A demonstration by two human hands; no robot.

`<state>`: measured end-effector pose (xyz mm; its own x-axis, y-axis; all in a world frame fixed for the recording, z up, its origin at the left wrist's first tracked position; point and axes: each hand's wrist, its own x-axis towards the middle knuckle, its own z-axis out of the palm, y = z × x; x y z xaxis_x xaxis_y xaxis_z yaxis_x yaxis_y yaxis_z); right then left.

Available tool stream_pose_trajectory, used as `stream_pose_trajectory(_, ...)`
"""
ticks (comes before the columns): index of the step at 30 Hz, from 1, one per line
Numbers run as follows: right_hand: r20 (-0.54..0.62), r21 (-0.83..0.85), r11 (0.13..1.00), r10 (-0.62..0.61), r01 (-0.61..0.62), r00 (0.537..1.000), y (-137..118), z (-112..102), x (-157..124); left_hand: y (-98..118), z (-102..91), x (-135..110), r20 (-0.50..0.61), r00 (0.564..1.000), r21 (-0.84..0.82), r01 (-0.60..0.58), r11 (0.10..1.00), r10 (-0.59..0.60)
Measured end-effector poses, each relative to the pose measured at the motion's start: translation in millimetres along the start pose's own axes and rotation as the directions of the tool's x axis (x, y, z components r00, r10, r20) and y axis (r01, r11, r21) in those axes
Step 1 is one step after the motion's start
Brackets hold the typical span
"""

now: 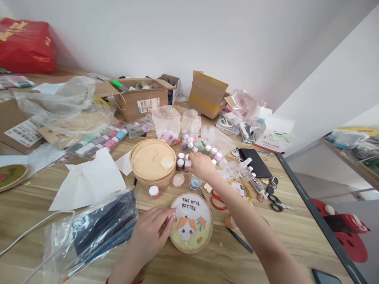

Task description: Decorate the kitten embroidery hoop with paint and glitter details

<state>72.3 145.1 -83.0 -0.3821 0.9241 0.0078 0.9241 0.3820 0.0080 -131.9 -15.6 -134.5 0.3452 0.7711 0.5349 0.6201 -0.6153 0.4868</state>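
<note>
Kitten embroidery hoop (191, 223) lies on counter (296, 244). L hand (149, 230) just left of hoop, open, fingertips (173, 215) touching rim, no grip. R hand (201, 165) beyond hoop, fingers down among small jars (183, 159); can't tell if gripping 1. Also beyond hoop: 1 round wooden box (152, 161), 1 pink dish (178, 180). Right of hoop: 1 red-handled scissors (217, 202), 1 black-handled scissors (276, 202). Left of hoop: 1 plastic bag (103, 225).
</note>
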Motion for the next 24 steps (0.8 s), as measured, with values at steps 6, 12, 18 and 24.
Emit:
stream_pose_trajectory(6, -0.030, 0.067, 0.997, 0.042, -0.040, 0.999, 11.2, -6.7, -4.2, 0.8, 1.2, 0.3, -0.001, 1.000, -0.010, -0.005, 1.000, 0.005)
stream_pose_trajectory(12, -0.149, 0.183, 0.981, -0.034, 0.062, 0.988, 24.4, -5.4, -2.4, 1.8, 2.5, -0.9, 0.019, 1.000, -0.003, -0.017, 1.000, 0.017)
stream_pose_trajectory(18, -0.041, 0.205, 0.974, -0.088, 0.094, 0.995, 18.7, 13.2, 16.0, 0.1, 3.2, -1.5, 0.009, 1.000, 0.010, -0.017, 1.000, 0.017)
stream_pose_trajectory(24, -0.016, 0.206, 0.975, -0.081, 0.083, 0.997, 16.9, 15.0, 20.8, 1.0, 2.3, -1.3, 0.009, 1.000, 0.012, -0.019, 1.000, 0.019)
